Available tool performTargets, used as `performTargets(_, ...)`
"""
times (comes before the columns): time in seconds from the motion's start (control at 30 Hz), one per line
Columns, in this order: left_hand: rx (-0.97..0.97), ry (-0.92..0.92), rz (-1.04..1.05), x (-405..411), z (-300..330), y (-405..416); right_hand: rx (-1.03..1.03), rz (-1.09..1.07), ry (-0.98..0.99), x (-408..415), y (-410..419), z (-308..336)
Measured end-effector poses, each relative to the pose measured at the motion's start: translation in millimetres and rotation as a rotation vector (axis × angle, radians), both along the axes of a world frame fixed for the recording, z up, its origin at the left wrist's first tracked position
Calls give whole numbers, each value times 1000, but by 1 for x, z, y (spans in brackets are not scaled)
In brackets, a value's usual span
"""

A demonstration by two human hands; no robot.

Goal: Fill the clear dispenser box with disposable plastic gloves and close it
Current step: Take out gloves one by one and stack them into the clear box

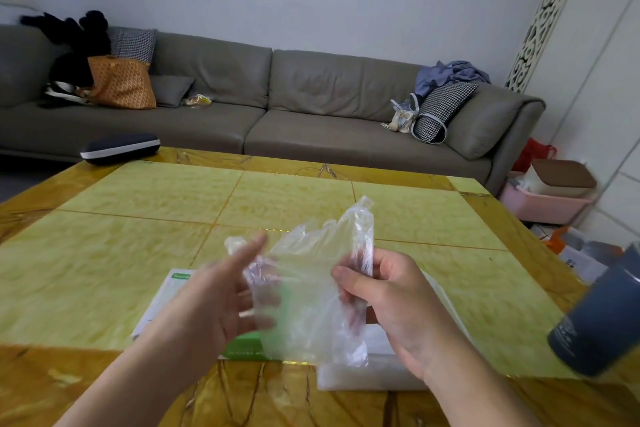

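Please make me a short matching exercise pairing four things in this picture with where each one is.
Things:
1. plastic gloves
2. dark case
3. dark tumbler
4. orange bag

Places:
A. on the sofa, left end
B. at the table's right edge, tilted in this view
C. held up between both hands
D. on the table's far left corner

Pairs: 1-C, 2-D, 3-B, 4-A
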State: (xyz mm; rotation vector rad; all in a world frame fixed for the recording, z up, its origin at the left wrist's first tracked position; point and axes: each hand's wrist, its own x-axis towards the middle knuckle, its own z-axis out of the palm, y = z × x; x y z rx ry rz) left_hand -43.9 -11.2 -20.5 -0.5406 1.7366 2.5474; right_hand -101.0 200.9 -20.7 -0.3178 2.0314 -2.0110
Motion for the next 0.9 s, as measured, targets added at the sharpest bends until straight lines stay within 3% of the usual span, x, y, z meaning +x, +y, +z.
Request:
performTargets(0.07, -129, 50, -115, 4, -4, 7, 7, 18, -6, -1, 2, 3)
performTargets(0.2, -223, 222, 98, 6, -8, 20, -75, 129, -206, 0, 9, 8)
performTargets(0.3, -205, 292, 169, 7, -5, 28, -8, 191, -194, 3, 11, 7)
performTargets(0.57, -93, 349, 132, 9, 8, 33, -185, -180, -137, -12, 26, 11)
performTargets(0.7, -205, 369, 178, 11, 6, 52, -203, -88, -203, -11, 33, 18)
performTargets(0.8, -262, 407, 241, 14, 6, 67, -194, -148, -160, -12, 42, 19)
performTargets(0.9, -306, 419, 84, 19, 8, 77, -91, -253, -58, -19, 54, 18)
